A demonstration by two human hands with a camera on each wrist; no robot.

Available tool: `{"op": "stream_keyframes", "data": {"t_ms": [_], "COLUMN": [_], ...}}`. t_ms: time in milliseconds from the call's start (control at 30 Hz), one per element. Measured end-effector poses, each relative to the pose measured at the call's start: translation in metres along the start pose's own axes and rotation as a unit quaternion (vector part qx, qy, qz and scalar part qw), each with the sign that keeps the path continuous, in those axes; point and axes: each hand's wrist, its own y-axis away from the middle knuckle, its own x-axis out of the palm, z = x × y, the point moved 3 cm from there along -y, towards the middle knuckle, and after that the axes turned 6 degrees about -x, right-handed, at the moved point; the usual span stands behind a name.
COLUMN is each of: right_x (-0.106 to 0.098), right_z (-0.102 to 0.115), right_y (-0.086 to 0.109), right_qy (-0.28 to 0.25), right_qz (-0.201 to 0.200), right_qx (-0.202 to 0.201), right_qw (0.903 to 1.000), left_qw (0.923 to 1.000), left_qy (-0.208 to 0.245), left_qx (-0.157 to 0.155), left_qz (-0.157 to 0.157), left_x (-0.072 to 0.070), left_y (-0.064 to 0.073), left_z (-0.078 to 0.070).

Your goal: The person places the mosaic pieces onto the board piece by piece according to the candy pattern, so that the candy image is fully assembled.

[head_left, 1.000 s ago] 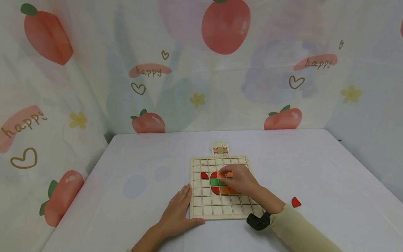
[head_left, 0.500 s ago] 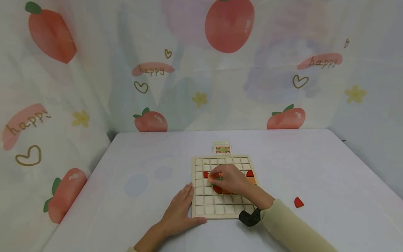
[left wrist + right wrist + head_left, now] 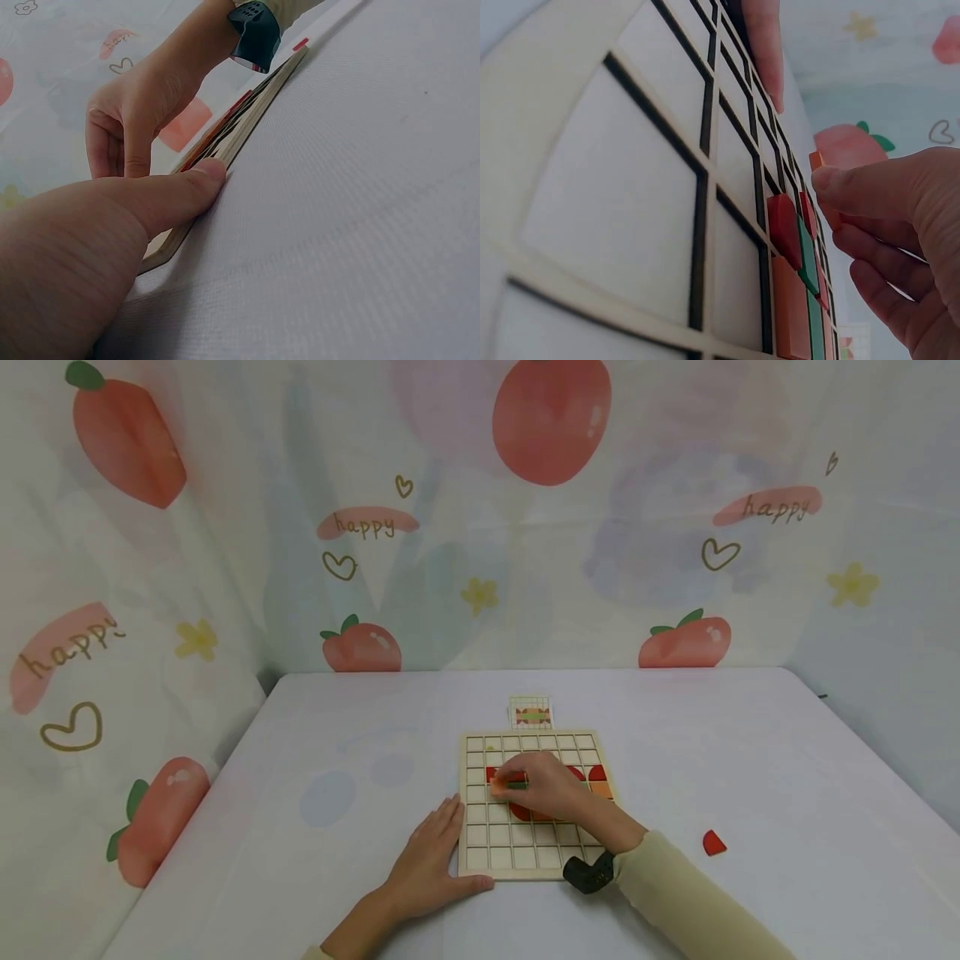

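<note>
A wooden grid board (image 3: 517,876) lies on the table, with red, orange and green tiles across its middle rows. My right hand (image 3: 546,787) pinches an orange tile (image 3: 815,160) between thumb and fingers, above the board's left side. Close by sit a red quarter-round tile (image 3: 783,231), a green tile (image 3: 808,259) and an orange tile (image 3: 791,307). Several tiles are hidden beneath the hand in the head view. My left hand (image 3: 426,862) rests along the board's left edge with fingers extended, its thumb at the front corner.
Behind the board lies a small pattern card (image 3: 532,713) with a printed grid. One loose red quarter-round tile (image 3: 713,842) is on the white table to the right. A black wrist device (image 3: 588,873) hangs under my right wrist, over the board's front edge.
My right hand has moved left across the board with the orange tile and lowered slightly. Red and orange tiles at the board's right have come into sight. The left hand stays at the edge.
</note>
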Motion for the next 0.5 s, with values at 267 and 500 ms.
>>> {"op": "stream_keyframes", "data": {"t_ms": [267, 500], "right_x": [0.0043, 0.0070], "right_z": [-0.0038, -0.0050], "right_y": [0.0001, -0.0028], "right_qy": [-0.022, 0.001], "right_qz": [0.013, 0.023], "right_qx": [-0.006, 0.007], "right_qw": [0.9996, 0.9997], "left_qw": [1.0000, 1.0000], "left_qy": [0.000, 0.004], "left_qx": [-0.001, -0.003], "left_qz": [0.002, 0.005], "left_x": [-0.0014, -0.0005], "left_y": [0.0008, 0.0003], "left_z": [0.0006, 0.0001]}}
